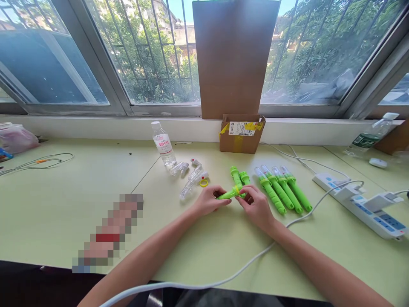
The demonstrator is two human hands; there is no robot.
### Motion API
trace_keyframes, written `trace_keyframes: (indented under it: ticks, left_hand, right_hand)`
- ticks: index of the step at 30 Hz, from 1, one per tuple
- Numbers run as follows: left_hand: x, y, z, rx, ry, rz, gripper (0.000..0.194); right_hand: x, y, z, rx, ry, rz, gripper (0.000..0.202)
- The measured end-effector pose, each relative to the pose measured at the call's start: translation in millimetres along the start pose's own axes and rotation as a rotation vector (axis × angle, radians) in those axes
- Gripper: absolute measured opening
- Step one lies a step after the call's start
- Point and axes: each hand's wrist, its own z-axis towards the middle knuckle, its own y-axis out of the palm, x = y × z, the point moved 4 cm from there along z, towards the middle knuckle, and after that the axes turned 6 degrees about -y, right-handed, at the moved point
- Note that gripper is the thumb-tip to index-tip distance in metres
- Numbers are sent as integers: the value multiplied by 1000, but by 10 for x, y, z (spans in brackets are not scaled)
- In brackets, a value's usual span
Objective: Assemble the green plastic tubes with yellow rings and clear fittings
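My left hand is closed round the lower end of a green tube, which lies slanted above the table. At its upper end, the fingers of my right hand pinch near a yellow ring that sits around the tube. Just behind the hands lie two more green tubes, partly hidden. Several green tubes with clear caps lie side by side to the right. Clear plastic pieces, some with red dots, are left of the hands, with a loose yellow ring beside them.
A water bottle stands behind the clear pieces. Behind the hands is a small cardboard box. A power strip lies at right, and its white cable crosses under the right forearm. A blurred object lies front left.
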Motion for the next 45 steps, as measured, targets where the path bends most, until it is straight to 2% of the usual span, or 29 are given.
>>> trace_keyframes:
  ticks: [5, 21, 28, 34, 45]
  left_hand:
    - [12, 26, -15, -115, -37, -78, 34]
    - [39, 17, -11, -215, -40, 1, 41]
    - [47, 8, -27, -135, 14, 43, 37]
    - [25, -21, 13, 19, 134, 107, 21]
    - [-26, 1, 10, 24, 39, 27, 26]
  right_hand:
    - [1, -3, 1, -13, 18, 1, 14]
    - [27, -5, -7, -32, 21, 17, 10]
    - [25, 7, -23, -15, -10, 3, 6]
    - [10, -8, -18, -8, -8, 4, 6]
    - [3, -20, 6, -5, 9, 11, 10]
